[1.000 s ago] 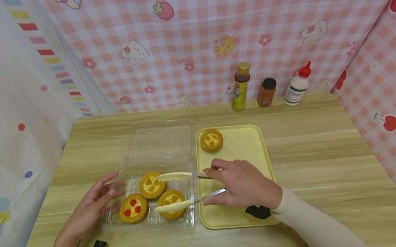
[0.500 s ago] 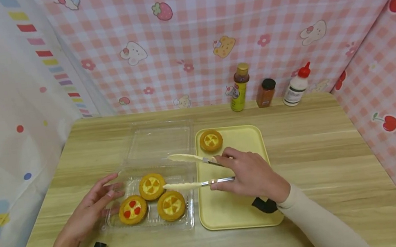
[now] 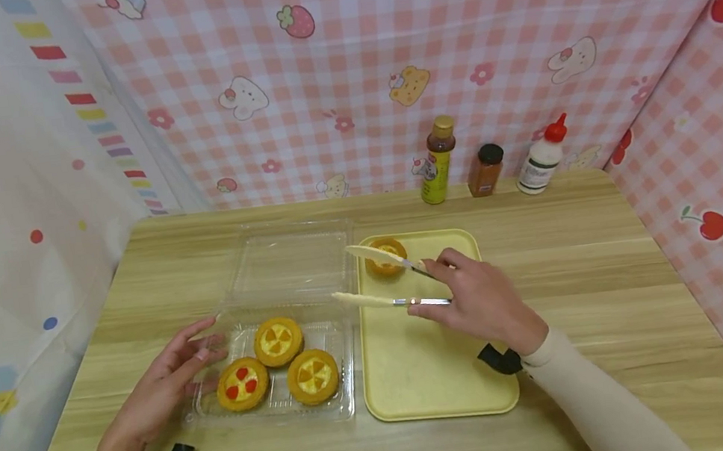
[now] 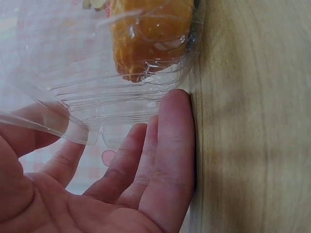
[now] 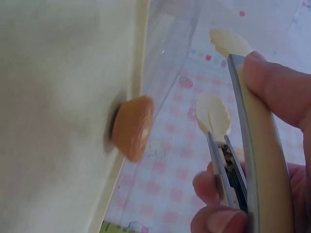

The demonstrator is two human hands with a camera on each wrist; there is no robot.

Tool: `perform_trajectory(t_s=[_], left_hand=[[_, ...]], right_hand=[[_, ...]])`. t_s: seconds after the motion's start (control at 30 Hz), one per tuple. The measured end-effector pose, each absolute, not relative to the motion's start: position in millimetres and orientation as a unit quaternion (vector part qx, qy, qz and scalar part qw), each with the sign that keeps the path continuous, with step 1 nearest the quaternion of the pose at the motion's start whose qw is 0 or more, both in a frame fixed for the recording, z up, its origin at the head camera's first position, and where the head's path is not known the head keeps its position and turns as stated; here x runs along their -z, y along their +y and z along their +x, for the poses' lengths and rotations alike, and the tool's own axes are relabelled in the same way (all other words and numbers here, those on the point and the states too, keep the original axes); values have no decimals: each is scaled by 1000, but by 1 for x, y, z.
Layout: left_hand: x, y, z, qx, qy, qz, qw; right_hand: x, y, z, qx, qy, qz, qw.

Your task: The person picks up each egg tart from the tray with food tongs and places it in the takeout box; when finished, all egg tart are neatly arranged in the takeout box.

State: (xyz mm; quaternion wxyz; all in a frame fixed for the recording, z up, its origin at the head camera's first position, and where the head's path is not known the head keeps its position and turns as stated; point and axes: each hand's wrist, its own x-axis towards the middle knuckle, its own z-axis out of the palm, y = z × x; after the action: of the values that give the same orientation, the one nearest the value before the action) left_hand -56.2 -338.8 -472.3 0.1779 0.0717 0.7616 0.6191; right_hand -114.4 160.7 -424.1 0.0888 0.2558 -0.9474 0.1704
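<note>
Light is soft; wrist views seem somewhat hazy.

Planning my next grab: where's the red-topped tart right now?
In the head view, the red-topped tart sits at near left in the clear container, closest to the left hand.

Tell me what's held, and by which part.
The right-hand grip holds the tongs by their handles, the tips spread. The left-hand grip is at the edge of the clear container; whether it holds that cannot be told.
</note>
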Motion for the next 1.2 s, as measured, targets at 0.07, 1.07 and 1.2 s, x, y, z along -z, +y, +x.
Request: perform_trajectory(t_s=[0.07,1.07,1.2], left_hand=[[472,-339,-56,-618,762,73,177],[473,-340,-57,-621,759,73,181],[473,-340,-57,-622,758,74,182]], right_hand=[[425,165,-116,-172,-951,240,88],[451,194,-126,-151,-974,158,64],[452,195,-126,-148,-973,163,71]])
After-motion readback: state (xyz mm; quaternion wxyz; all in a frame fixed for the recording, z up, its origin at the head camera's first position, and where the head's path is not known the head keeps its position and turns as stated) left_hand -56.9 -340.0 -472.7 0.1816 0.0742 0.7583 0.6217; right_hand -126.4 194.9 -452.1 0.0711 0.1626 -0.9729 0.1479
